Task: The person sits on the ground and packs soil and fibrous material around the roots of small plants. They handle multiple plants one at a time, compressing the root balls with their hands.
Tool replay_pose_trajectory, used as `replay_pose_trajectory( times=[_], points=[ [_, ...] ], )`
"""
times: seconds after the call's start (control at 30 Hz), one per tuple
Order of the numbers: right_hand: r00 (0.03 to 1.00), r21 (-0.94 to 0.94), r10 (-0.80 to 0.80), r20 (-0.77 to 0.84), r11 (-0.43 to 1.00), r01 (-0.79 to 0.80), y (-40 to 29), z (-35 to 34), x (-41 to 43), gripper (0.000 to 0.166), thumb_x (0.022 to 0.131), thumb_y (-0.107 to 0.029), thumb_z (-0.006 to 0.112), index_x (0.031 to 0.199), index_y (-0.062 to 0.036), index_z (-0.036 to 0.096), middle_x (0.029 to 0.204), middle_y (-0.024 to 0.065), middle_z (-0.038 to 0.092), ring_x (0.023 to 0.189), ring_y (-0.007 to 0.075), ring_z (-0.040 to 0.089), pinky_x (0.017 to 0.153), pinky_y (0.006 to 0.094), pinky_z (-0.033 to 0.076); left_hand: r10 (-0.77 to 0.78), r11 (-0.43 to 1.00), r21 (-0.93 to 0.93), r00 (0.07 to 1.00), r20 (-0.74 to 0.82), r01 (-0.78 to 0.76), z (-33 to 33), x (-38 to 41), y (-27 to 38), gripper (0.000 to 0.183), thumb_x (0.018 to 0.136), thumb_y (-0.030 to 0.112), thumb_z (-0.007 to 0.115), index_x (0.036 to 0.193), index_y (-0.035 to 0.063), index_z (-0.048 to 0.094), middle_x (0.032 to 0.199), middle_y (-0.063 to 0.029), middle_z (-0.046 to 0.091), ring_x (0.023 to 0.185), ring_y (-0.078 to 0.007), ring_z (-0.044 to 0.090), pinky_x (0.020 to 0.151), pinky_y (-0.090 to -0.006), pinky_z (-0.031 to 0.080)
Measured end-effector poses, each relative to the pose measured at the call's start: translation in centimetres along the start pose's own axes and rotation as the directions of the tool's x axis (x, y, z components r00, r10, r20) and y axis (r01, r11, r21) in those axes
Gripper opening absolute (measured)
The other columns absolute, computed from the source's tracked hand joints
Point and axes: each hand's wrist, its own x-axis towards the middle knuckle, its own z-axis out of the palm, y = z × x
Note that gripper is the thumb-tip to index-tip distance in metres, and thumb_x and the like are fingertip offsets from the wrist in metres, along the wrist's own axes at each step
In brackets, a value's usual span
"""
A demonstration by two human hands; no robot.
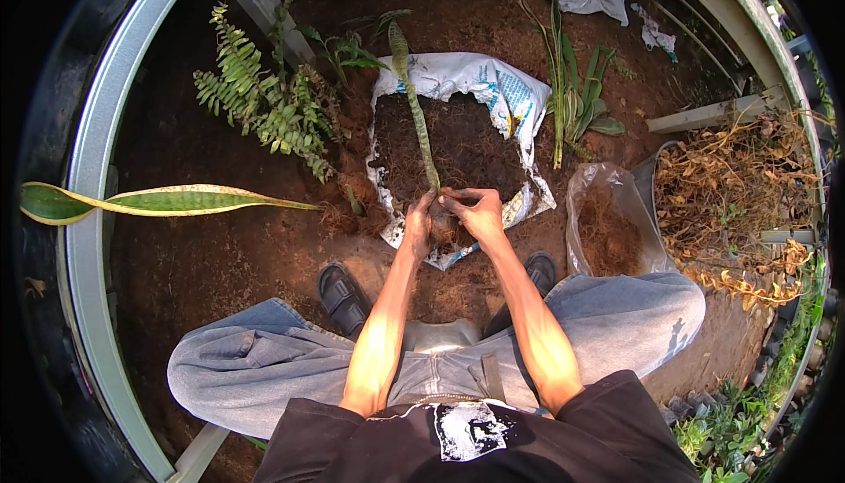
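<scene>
My left hand (419, 222) and my right hand (480, 214) meet at the base of a snake plant, fingers pinched around it. Its single mottled leaf (417, 117) points away from me, over dark fibrous potting mix (469, 136). A brown root ball (445, 227) shows between and below my hands, partly hidden by them. The mix lies on a torn white plastic sack (455, 67) with blue print, spread on the ground. The root ball is over the sack's near edge.
To the left are a fern (264, 103) and a yellow-edged snake plant leaf (191, 200) with fibrous roots. Leafy plants (573, 90) lie right of the sack. A clear bag of coir (607, 232) stands beside a dried plant (733, 186). Metal frame bars (99, 219) curve around.
</scene>
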Motion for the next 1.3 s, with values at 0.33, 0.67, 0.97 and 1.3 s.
replay_pose_trajectory(
  times=[0.33, 0.67, 0.97, 1.3],
  points=[
    [0.999, -0.301, -0.034, 0.034, 0.953, 0.043, -1.8, -0.3, -0.7, 0.030, 0.077, -0.022, 0.079, 0.095, 0.0009, 0.074, 0.085, 0.0135, 0.073, 0.075, 0.0183, 0.069, 0.069, 0.0320, 0.053, 0.042, 0.966, 0.259, 0.992, -0.117, -0.010, -0.5, 0.3, -0.1, 0.039, 0.096, 0.041, 0.057, 0.095, 0.0024, 0.061, 0.084, -0.0058, 0.063, 0.071, -0.0167, 0.060, 0.064, -0.0309, 0.049],
    [1.000, -0.210, -0.002, -0.015, 0.978, -0.001, -0.4, 1.1, -1.8, 0.032, 0.072, -0.022, 0.084, 0.091, 0.0012, 0.074, 0.083, 0.0125, 0.072, 0.072, 0.0181, 0.067, 0.066, 0.0333, 0.054, -0.020, 0.971, 0.235, 0.994, -0.110, 0.046, -1.3, 0.4, -0.7, 0.048, 0.095, 0.052, 0.053, 0.093, 0.0046, 0.059, 0.081, -0.0051, 0.060, 0.070, -0.0174, 0.058, 0.065, -0.0320, 0.049],
    [0.996, -0.180, -0.004, -0.091, 0.984, -0.012, -0.6, 1.4, -2.2, 0.027, 0.075, -0.019, 0.082, 0.085, 0.0030, 0.073, 0.074, 0.0086, 0.069, 0.064, 0.0123, 0.060, 0.057, 0.0298, 0.046, -0.065, 0.939, 0.330, 0.993, -0.100, 0.095, -3.8, 2.1, -1.2, 0.074, 0.083, 0.061, 0.065, 0.125, 0.0022, 0.049, 0.107, -0.0104, 0.058, 0.107, -0.0273, 0.052, 0.094, -0.0511, 0.040],
    [0.866, 0.801, 0.498, -0.050, 0.538, -0.263, 0.6, 2.3, -3.4, 0.025, 0.084, -0.016, 0.074, 0.102, -0.0007, 0.068, 0.102, 0.0086, 0.067, 0.088, 0.0238, 0.066, 0.073, 0.0434, 0.055, -0.009, 0.996, 0.084, 1.000, -0.004, 0.009, 1.4, 0.2, -0.6, 0.054, 0.090, 0.058, 0.056, 0.095, 0.0048, 0.059, 0.084, -0.0028, 0.060, 0.080, -0.0155, 0.059, 0.073, -0.0316, 0.048]
  ],
)
